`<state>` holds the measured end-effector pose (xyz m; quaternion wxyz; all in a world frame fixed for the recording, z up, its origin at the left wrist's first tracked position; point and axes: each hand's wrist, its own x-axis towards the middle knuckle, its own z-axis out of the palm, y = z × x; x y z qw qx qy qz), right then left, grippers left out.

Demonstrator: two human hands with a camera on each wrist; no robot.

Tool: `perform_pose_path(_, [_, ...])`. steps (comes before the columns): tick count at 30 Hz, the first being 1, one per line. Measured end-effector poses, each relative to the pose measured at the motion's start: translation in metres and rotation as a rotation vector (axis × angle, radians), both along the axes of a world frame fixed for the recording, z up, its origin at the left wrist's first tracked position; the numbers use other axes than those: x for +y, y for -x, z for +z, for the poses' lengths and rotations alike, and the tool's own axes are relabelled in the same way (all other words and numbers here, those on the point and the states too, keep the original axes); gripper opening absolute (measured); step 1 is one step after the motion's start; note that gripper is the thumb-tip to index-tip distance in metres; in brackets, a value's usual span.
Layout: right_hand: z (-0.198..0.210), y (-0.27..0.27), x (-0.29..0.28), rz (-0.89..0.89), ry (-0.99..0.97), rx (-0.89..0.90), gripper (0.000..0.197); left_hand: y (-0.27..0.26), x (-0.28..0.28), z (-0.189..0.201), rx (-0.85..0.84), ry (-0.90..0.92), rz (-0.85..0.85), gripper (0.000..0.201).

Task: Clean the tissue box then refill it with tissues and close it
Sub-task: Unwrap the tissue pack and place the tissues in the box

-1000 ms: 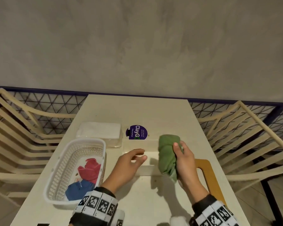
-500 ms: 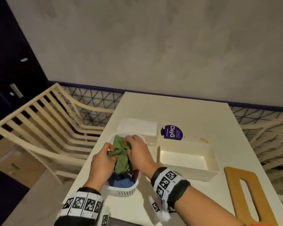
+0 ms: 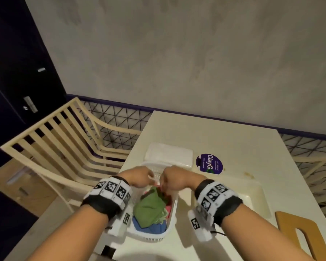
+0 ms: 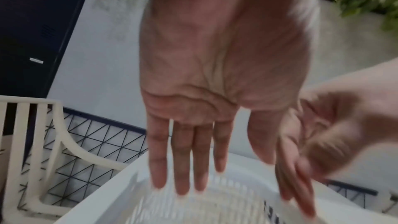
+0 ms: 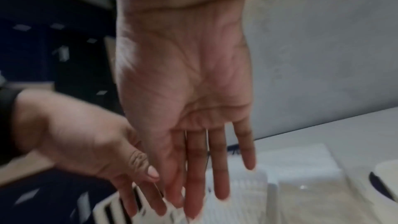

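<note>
Both hands are seen just above the far end of the white slotted basket (image 3: 170, 228) at lower centre of the head view, the left hand (image 3: 137, 176) and right hand (image 3: 174, 177) close together. In both wrist views the fingers (image 4: 181, 159) are straight, slightly spread and holding nothing. The green cloth (image 3: 151, 208) lies in the basket on top of blue and red cloths. The open cream tissue box (image 3: 256, 189) sits at right of centre on the worktop (image 3: 215, 132), partly hidden by the right wrist; the white tissue stack (image 3: 168, 153) lies beyond the basket, and the wooden slotted lid (image 3: 288, 223) is seen at the lower right. Wiping appears finished and refilling seems next. The stack is best gripped by both long edges so that its layers are kept square, then lowered flat into the box without the basket being brushed, so no corner is folded under the rim.
</note>
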<state>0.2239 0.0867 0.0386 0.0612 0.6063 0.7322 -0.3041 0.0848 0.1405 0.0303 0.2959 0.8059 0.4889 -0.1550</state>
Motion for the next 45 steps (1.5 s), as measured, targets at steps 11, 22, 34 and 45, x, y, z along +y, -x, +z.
perform_pose_path(11, [-0.045,-0.09,0.075,-1.178,-0.011,0.515,0.05,-0.058,0.093,0.005,0.213,-0.161,0.112,0.069])
perform_pose_path(22, [-0.062,-0.098,0.083,-1.279,0.076,0.723,0.049,-0.08,0.122,-0.025,0.137,-0.073,0.22,0.085])
perform_pose_path(34, [0.005,-0.101,0.068,-1.169,-0.466,0.759,0.044,-0.083,0.104,0.006,-0.372,-0.142,0.355,0.099])
perform_pose_path(45, [0.116,-0.08,-0.137,-0.42,-0.932,0.545,0.073,-0.074,-0.07,0.051,-0.794,0.081,0.234,0.104])
